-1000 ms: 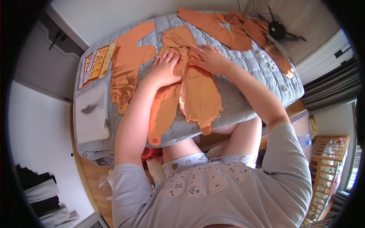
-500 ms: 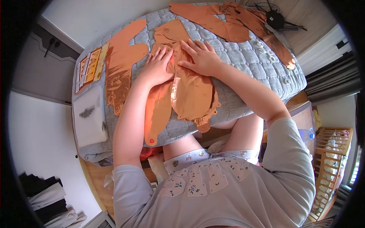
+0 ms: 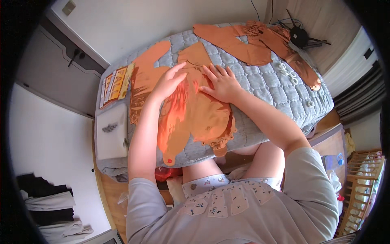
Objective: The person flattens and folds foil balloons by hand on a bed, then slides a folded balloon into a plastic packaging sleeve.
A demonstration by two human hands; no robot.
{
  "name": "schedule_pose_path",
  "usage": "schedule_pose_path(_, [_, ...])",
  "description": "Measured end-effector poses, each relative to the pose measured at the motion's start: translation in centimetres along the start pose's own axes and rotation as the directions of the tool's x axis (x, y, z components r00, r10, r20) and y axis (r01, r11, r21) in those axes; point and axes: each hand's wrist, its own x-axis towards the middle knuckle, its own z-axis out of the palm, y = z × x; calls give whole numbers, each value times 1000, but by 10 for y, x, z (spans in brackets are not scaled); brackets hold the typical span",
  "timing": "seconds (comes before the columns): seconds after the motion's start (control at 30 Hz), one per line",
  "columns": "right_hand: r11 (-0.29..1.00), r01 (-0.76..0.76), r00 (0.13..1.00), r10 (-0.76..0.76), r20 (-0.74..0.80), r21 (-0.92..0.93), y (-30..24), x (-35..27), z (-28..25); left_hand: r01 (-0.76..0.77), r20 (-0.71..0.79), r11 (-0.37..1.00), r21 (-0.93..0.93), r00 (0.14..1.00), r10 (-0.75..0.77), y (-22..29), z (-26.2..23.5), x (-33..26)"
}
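Observation:
A flat, uninflated copper-coloured foil balloon [image 3: 211, 124] lies on the bed in front of me, its near tabs reaching the mattress edge. My right hand [image 3: 222, 84] rests on its upper part, fingers spread and palm down. Beside it, my left hand [image 3: 168, 83] is tilted on its side over the foil's left part, fingers stretched and holding nothing; whether it touches the foil I cannot tell. Creases run through the foil between the hands. Another flat foil balloon [image 3: 147, 81] lies to the left, partly behind my left forearm.
More copper foil balloons [image 3: 235, 42] lie at the far right of the grey quilted mattress [image 3: 252, 81], near several small white rings [image 3: 293, 75] and a black device with antennas [image 3: 298, 37]. At left are printed cards [image 3: 115, 86] and a whitish translucent packet [image 3: 110, 136].
My left hand has tipped up from lying flat on the foil, and the foil beside it looks more creased. My right hand stays spread on it. The whole view has shifted slightly.

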Motion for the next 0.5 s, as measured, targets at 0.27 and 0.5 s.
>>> schedule_pose_path(0.27, [1000,1,999,-2,41,20,-4,3,-4,-283,38,843,458,953,300,-8,30,92])
schedule_pose_path(0.5, [1000,4,999,-5,45,23,-6,2,-6,-200,34,835,512,977,213,-22,34,125])
